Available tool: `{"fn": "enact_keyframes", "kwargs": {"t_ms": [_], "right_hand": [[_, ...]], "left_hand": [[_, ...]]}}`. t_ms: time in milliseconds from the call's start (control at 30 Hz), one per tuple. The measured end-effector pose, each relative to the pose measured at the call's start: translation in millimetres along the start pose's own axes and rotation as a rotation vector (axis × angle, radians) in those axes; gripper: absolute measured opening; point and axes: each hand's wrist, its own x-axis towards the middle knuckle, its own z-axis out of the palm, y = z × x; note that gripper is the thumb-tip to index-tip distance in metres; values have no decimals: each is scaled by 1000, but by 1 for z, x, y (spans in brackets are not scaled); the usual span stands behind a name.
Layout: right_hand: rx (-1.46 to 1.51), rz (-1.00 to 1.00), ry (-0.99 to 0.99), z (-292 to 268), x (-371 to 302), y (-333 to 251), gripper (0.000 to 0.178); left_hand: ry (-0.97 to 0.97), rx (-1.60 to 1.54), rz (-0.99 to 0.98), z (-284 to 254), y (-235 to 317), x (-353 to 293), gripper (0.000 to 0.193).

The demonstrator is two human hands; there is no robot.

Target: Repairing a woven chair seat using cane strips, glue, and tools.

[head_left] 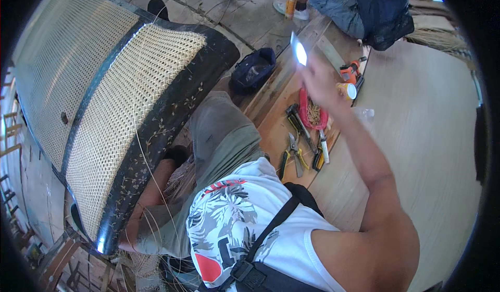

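Note:
My right hand [319, 81] is raised over the wooden bench, its fingers closed and slightly blurred. From it a knife [298, 48] points up and away, its blade glinting brightly. My left hand does not show. Leaning across my legs on the left is a curved piece of furniture with woven cane [130, 83] set in a black frame [166, 115] painted with gold vines. A long loose strand [139, 143] of cane hangs over the frame. Below my right hand lies a red container [308, 109] with small wooden pegs.
On the bench are a hammer [299, 125], yellow-handled shears [294, 154], a white-bladed tool [324, 146], an orange power tool [350, 72] and a yellow-and-white cup [346, 90]. A dark blue bag [253, 70] sits beyond my knee. Another person [338, 5] sits at the far side.

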Motion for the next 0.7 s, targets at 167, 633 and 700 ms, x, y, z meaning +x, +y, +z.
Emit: {"fn": "enact_keyframes", "kwargs": {"t_ms": [167,633,700], "right_hand": [[-265,212,-190,67,-105,141,25],[-1017,-317,-811,88,-4,5,35],[-852,-677,-559,95,19,-78,24]], "left_hand": [[183,-164,-194,16,-54,-2,27],[1120,90,-18,-121,-219,-188,34],[1087,204,129,-79,-157,-192,29]]}}
